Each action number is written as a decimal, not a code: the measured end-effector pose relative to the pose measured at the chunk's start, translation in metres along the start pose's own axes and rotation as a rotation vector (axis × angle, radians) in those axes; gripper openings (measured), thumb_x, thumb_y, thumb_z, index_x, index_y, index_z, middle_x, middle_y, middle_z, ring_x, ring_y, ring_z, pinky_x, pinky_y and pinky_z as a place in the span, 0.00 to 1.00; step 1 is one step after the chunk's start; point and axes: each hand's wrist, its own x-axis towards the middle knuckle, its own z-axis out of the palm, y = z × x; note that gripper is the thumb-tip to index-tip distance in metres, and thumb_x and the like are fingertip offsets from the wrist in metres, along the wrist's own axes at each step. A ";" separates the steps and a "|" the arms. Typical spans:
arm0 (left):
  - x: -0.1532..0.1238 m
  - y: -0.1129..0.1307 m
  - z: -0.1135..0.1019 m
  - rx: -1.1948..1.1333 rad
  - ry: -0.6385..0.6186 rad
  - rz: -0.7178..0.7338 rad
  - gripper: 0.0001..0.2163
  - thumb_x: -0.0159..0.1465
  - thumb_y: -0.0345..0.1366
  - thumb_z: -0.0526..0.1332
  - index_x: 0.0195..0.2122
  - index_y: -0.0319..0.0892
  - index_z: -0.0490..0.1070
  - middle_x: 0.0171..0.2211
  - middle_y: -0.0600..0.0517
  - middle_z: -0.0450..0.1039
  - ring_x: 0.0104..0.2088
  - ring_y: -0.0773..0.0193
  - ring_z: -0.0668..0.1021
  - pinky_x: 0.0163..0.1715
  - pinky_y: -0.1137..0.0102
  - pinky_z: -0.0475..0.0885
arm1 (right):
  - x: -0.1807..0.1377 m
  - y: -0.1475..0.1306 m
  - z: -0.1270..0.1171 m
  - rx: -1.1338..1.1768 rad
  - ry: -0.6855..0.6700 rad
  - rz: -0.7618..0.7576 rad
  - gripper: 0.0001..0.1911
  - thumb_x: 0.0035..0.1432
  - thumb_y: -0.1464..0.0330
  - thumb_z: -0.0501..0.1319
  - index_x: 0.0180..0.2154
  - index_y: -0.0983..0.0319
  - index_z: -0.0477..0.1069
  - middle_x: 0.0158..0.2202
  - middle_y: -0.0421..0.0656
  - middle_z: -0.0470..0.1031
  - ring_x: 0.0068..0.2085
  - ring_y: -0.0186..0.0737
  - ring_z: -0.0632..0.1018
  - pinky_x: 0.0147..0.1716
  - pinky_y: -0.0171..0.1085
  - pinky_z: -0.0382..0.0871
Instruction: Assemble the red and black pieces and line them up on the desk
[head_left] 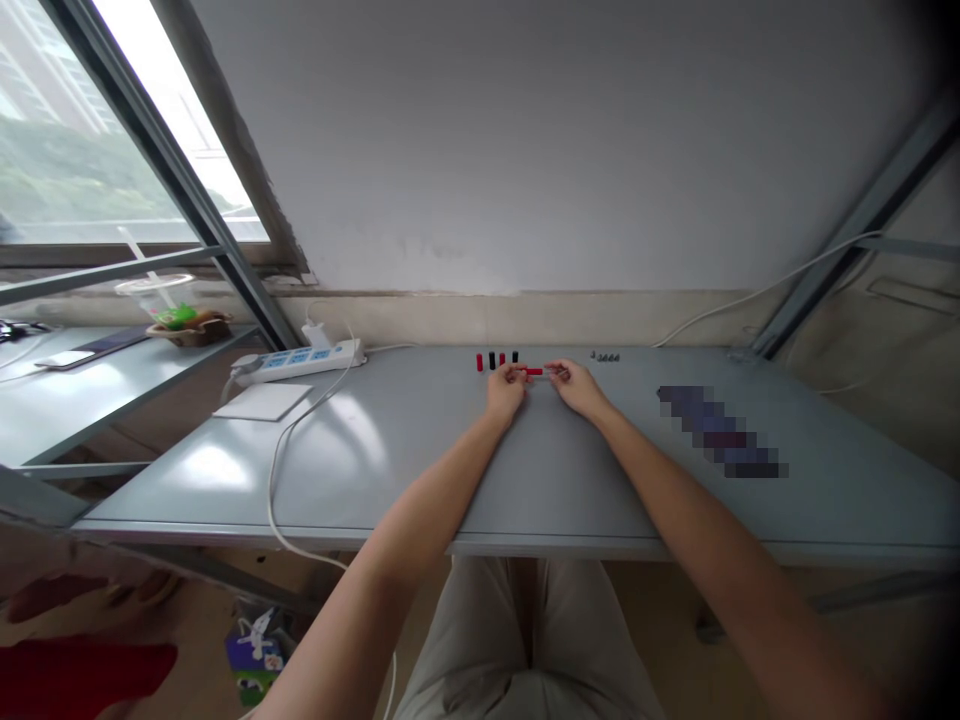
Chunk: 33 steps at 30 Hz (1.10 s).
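Grey metal bench (375, 470) beneath a white wall (525, 150): two hands pinch a small red piece (534, 371) near its far edge.
That red piece lies level between the hands, just in front of the upright red and black pieces (492, 360), four short ones in a row in red, black, red, black order. The left hand (505, 389) has a narrow grip on its left end, and the right hand (576, 387) has a narrow grip at its right end, though the fingers there are too small to read closely. Dark grey parts (607, 357) sit in a tight cluster further right, apart from the row. So one piece is in hand, while the four upright pieces and the grey cluster lie untouched. A power strip (296, 362) lies further left.
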 end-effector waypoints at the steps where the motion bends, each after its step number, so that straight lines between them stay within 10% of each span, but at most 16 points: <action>1: 0.000 0.000 0.000 0.015 0.006 -0.002 0.09 0.59 0.30 0.53 0.40 0.36 0.68 0.30 0.46 0.74 0.26 0.70 0.73 0.25 0.75 0.67 | -0.001 -0.001 -0.001 -0.043 -0.003 -0.022 0.12 0.54 0.69 0.54 0.39 0.63 0.70 0.36 0.46 0.73 0.33 0.35 0.73 0.37 0.37 0.66; 11: 0.006 -0.007 0.000 0.062 0.027 0.052 0.10 0.59 0.30 0.53 0.39 0.35 0.69 0.29 0.47 0.74 0.26 0.69 0.73 0.26 0.73 0.68 | -0.006 -0.002 -0.010 -0.277 -0.096 -0.248 0.11 0.55 0.67 0.55 0.36 0.64 0.72 0.34 0.46 0.73 0.34 0.37 0.72 0.37 0.36 0.65; 25: 0.011 -0.014 -0.002 0.218 0.071 0.121 0.10 0.58 0.30 0.53 0.39 0.36 0.70 0.28 0.49 0.72 0.28 0.70 0.72 0.31 0.73 0.67 | -0.008 -0.004 -0.018 -0.560 -0.065 -0.097 0.05 0.49 0.71 0.59 0.31 0.63 0.71 0.33 0.47 0.72 0.35 0.41 0.72 0.35 0.38 0.63; 33: 0.000 -0.006 -0.002 0.458 -0.029 0.283 0.08 0.57 0.28 0.54 0.36 0.38 0.71 0.28 0.50 0.73 0.29 0.69 0.72 0.34 0.72 0.66 | -0.007 -0.007 -0.013 -0.214 -0.123 -0.073 0.09 0.50 0.67 0.58 0.34 0.64 0.71 0.25 0.42 0.72 0.27 0.34 0.70 0.28 0.33 0.63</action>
